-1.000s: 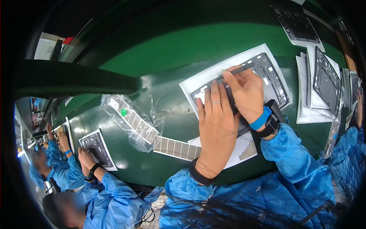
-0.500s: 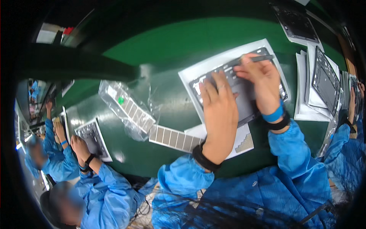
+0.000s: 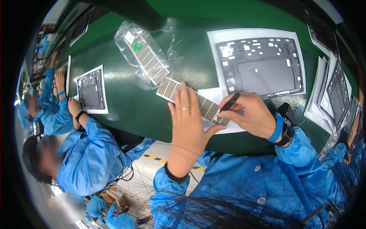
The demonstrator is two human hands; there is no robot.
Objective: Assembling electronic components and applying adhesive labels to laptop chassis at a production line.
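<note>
A strip of grey rectangular adhesive pieces point(image 3: 206, 105) lies on the green table, its far end inside a clear plastic bag point(image 3: 143, 57). My left hand point(image 3: 187, 128) rests flat across the strip, fingers stretched out and holding nothing. At the strip's near right end, my right hand point(image 3: 251, 114) grips a slim black pen-like tool point(image 3: 230, 102), its tip down by the last grey piece. A white sheet point(image 3: 214, 94) lies partly under the strip. Beyond my right hand, a dark tablet housing point(image 3: 267, 72) with many small white patches sits on white backing paper point(image 3: 213, 40).
Stacked papers point(image 3: 317, 91) with another dark housing point(image 3: 338, 89) stand at the right, and one more housing point(image 3: 320, 28) is behind. On the left, a co-worker in blue point(image 3: 89, 156) sits by a housing point(image 3: 90, 91) on paper. A small black device point(image 3: 288, 112) is beside my right wrist.
Both hands have come off the tablet housing and moved nearer me onto the grey strip. The left hand now lies flat on it; the right still holds the black tool. The view has shifted.
</note>
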